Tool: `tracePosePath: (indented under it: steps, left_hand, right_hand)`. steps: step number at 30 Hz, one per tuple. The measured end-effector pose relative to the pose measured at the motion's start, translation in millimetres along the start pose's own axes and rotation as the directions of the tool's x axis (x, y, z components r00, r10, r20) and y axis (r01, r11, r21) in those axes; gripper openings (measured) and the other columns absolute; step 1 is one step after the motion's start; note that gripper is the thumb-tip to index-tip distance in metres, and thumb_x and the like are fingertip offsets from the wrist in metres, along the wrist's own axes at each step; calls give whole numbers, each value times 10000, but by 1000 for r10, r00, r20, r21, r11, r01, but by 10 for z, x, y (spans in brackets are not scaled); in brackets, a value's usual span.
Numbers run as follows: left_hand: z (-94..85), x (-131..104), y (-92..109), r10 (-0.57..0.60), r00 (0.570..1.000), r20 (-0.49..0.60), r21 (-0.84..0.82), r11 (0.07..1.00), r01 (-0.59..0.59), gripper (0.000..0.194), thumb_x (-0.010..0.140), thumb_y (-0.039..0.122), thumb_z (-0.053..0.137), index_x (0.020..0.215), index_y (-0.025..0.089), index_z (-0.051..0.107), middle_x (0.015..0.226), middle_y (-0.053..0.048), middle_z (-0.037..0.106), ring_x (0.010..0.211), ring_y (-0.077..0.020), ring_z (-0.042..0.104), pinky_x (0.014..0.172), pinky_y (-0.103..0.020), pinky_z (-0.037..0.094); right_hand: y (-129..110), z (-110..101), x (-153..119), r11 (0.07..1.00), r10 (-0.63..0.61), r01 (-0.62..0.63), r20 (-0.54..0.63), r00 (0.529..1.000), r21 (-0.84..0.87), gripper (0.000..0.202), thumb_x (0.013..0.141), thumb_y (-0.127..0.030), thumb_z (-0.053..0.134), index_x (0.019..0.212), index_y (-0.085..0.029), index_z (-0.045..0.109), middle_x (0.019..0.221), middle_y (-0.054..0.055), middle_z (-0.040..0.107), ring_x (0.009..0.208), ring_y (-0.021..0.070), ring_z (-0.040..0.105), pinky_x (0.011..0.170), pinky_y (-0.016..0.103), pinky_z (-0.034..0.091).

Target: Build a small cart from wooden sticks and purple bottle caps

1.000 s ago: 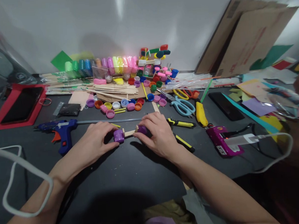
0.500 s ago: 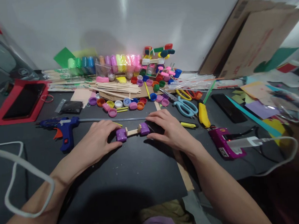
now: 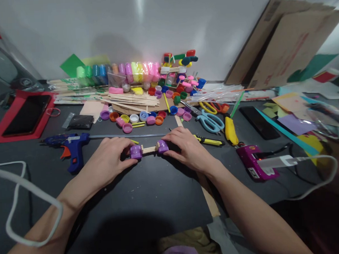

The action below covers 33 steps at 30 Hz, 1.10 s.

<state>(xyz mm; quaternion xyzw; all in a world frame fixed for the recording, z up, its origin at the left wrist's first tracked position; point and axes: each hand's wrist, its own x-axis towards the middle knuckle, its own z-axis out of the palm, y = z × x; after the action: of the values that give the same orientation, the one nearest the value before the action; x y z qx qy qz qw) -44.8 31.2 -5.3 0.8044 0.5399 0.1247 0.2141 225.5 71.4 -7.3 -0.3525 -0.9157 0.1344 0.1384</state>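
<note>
On the dark table in front of me lies a small craft piece (image 3: pixel 149 149): a short row of pale wooden sticks with purple plastic caps at both ends. My left hand (image 3: pixel 110 155) has its fingers and thumb about the left purple cap (image 3: pixel 135 152). At the other end, my right hand (image 3: pixel 188 146) pinches the right purple cap (image 3: pixel 162 146), which sits slightly tilted. Just beyond my right hand is a yellow and black utility knife (image 3: pixel 212 141). A blue glue gun (image 3: pixel 75 146) with a clear glue stick in its back rests left of my left hand.
Loose bottle caps (image 3: pixel 134 118), wooden sticks (image 3: pixel 131 100) and blue scissors (image 3: pixel 210 121) lie behind my hands. A purple power adapter (image 3: pixel 254 162) with cables stands at right. A white cable (image 3: pixel 29 196) loops over my left forearm. Cardboard sheets (image 3: pixel 292 46) lean on the wall.
My right hand has shifted left, closing on the right cap and uncovering more of the utility knife. The craft piece has slid slightly left. My left hand has barely moved.
</note>
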Motion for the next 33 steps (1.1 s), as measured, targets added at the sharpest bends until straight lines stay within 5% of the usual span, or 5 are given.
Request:
tracePosePath:
  steps: [9,16,21,25,33]
  left_hand:
    - [15,10,-24,-29,999,-40,-66,997,27,253,873,395,655,1056,220,669,976,-40,698,903,-251,609,830,-393,422]
    - [-35,-23,29,-70,973,-220,-362,932,-15,272,831,348,726,1051,211,642,1131,-51,646,1096,-229,592,958,-352,431]
    - [29,-3,76,-278,943,-183,-801,598,21,525,725,345,836,1194,241,625,1249,-49,668,1084,-208,626,941,-322,473]
    - [153,28,156,-361,924,-125,-950,312,-7,568,628,297,892,1150,218,681,1157,-52,725,1065,-212,655,922,-301,506]
    - [273,-19,349,-496,865,-79,-992,125,-19,305,573,256,920,837,212,774,819,20,744,789,-121,655,833,-241,515]
  right_hand:
    - [16,46,-4,1000,-6,5,-64,998,-6,302,929,-360,651,1133,-137,645,1060,143,693,1003,298,570,886,460,455]
    - [-17,-3,-26,985,21,20,-235,972,169,244,902,-312,691,1101,-183,632,1030,95,704,978,261,604,880,417,470]
    - [-96,-32,-34,926,126,0,-312,942,376,215,873,-273,723,1052,-190,636,1030,76,701,953,221,646,852,359,498]
    - [-187,-59,-39,878,217,-23,-357,909,478,195,852,-270,741,1005,-197,646,970,51,708,888,201,658,816,337,513]
    - [-288,-48,-39,880,158,49,-388,908,473,248,842,-272,761,1041,-188,642,990,64,692,920,206,653,835,336,509]
